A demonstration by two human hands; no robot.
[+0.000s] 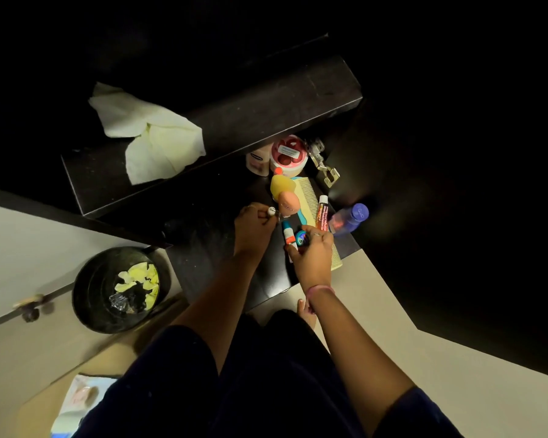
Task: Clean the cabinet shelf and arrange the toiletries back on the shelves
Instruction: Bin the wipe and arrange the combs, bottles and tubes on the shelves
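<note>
cabinet: dark cabinet, door open to the right, so both shelves are in reach from above.
upper shelf: upper shelf carries only the cloth; looks wiped, judging by the bare surface.
lower shelf: lower shelf holds the toiletries, bunched at its right end near the hinge.
bin: black bin on the floor to the left, yellow scraps inside; handy for waste.
cloth: pale cloth lies crumpled on the upper shelf, parked out of the way, I judge.
comb: yellow comb lies flat under the small tubes.
jar: pink jar stands at the back, bigger items rearward.
bottle: blue bottle lies tilted at the right edge.
left hand: left hand, fingers pinched on a small white-capped item, likely setting it beside the peach bottle.
right hand: right hand, fingers curled round a small blue tin, touching a small tube.
stage: arranging, well along.
</note>
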